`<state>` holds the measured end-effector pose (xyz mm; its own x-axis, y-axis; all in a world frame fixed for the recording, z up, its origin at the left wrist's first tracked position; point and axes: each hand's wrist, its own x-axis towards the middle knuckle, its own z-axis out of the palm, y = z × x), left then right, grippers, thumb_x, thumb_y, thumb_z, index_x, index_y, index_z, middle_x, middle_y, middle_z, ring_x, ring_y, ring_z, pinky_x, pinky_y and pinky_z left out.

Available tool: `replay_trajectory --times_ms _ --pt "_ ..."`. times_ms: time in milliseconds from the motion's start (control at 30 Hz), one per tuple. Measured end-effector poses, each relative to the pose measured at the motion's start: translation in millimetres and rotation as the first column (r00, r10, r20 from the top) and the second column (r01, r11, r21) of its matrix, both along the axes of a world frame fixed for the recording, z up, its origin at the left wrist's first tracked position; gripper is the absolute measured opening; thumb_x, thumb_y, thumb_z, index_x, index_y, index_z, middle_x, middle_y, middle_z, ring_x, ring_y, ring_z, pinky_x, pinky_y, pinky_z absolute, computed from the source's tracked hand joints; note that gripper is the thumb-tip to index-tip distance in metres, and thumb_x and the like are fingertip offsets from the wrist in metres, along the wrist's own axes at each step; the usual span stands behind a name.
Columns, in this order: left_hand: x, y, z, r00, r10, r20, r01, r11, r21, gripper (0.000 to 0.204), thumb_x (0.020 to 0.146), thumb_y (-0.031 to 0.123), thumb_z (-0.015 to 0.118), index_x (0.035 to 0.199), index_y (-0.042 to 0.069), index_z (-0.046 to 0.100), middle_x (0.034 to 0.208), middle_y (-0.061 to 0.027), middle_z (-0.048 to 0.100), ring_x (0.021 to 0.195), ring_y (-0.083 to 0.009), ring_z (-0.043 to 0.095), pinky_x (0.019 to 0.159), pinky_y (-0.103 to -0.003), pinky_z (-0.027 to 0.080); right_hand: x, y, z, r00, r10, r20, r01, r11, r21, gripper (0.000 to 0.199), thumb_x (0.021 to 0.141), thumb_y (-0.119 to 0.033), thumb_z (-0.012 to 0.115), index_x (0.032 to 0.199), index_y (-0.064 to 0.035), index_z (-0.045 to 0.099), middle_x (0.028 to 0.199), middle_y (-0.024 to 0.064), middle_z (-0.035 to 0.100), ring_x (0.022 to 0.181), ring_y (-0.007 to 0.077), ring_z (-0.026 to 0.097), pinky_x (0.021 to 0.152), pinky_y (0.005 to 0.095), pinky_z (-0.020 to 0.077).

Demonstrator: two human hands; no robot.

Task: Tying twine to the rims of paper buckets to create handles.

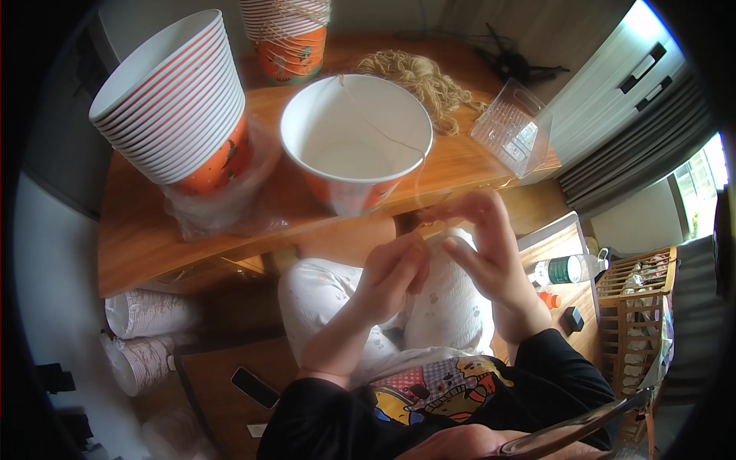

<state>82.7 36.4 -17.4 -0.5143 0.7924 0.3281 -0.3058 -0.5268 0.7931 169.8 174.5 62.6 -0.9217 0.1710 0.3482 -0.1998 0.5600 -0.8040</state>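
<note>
A large white paper bucket [349, 172] with an orange printed outside stands at the table's near edge. A thin tan string [419, 184] crosses its inside and rim and drops toward my hands. Over my lap, my left hand [395, 268] is closed, its thumb and fingers pinched on the string. Just to its right, my right hand [491, 241] has bent fingers hooked at the string, with the thumb held lower and somewhat apart. Its fingertips are blurred by motion, and the string between the hands is hard to make out.
At the left, a tall stack of nested buckets [180, 107] leans in clear plastic. Another stack wound with string [291, 54] stands behind. A tangled string heap [418, 77] and a clear plastic bin [514, 126] lie farther right. Beside me are a bottle [567, 268] and a phone [255, 388].
</note>
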Motion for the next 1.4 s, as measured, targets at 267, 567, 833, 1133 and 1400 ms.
replay_trajectory --times_ms 267,567,833,1133,1400 --pt "-0.3 4.5 -7.9 0.995 -0.098 0.031 0.094 0.987 0.127 0.039 0.105 0.017 0.035 0.141 0.003 0.04 0.067 0.0043 0.043 0.056 -0.004 0.04 0.051 -0.019 0.033 -26.6 8.1 -6.3 0.95 0.313 -0.023 -0.249 0.706 -0.663 0.029 0.09 0.005 0.062 0.103 -0.0058 0.038 0.1 0.0165 0.069 0.097 0.018 0.067 0.084 0.0282 0.0526" --pt "1.6 -1.7 4.0 0.99 0.106 -0.095 -0.11 0.993 -0.038 0.034 0.102 0.017 0.043 0.13 0.002 0.054 0.07 0.0022 0.051 0.061 -0.005 0.047 0.055 -0.02 0.039 -31.1 14.5 -14.2 0.956 0.288 -0.048 -0.228 0.632 -0.741 0.038 0.084 0.007 0.068 0.1 -0.0079 0.037 0.089 0.0156 0.07 0.081 0.0176 0.068 0.07 0.0267 0.0549" --pt "-4.0 -2.2 7.1 0.847 0.316 -0.428 -0.371 0.927 -0.05 0.022 0.096 0.015 0.052 0.088 0.0 0.065 0.064 -0.005 0.056 0.054 -0.0119 0.05 0.051 -0.025 0.038 -33.4 13.7 -13.7 0.947 0.322 -0.004 -0.178 0.513 -0.84 0.051 0.072 0.007 0.078 0.098 -0.0105 0.037 0.077 0.0106 0.066 0.065 0.0137 0.061 0.056 0.0225 0.047" --pt "-7.8 0.9 7.4 0.748 0.463 -0.475 -0.508 0.861 0.039 0.011 0.089 0.008 0.06 0.082 0.002 0.067 0.066 -0.008 0.06 0.056 -0.0186 0.056 0.052 -0.03 0.041 -34.4 12.5 -22.7 0.947 0.313 -0.065 -0.213 0.467 -0.858 0.047 0.077 0.006 0.074 0.098 -0.0111 0.036 0.09 0.0134 0.069 0.072 0.014 0.065 0.06 0.0233 0.0504" --pt "-20.5 -1.2 21.1 0.713 0.651 -0.261 -0.693 0.712 -0.118 0.032 0.097 0.021 0.052 0.08 -0.001 0.067 0.056 0.009 0.04 0.051 0.0 0.033 0.049 -0.02 0.023 -29.7 12.3 -27.8 0.993 0.029 -0.115 -0.092 0.798 -0.596 0.043 0.081 -0.008 0.076 0.101 -0.0139 0.039 0.128 0.012 0.056 0.095 0.0079 0.046 0.082 0.0239 0.0385"
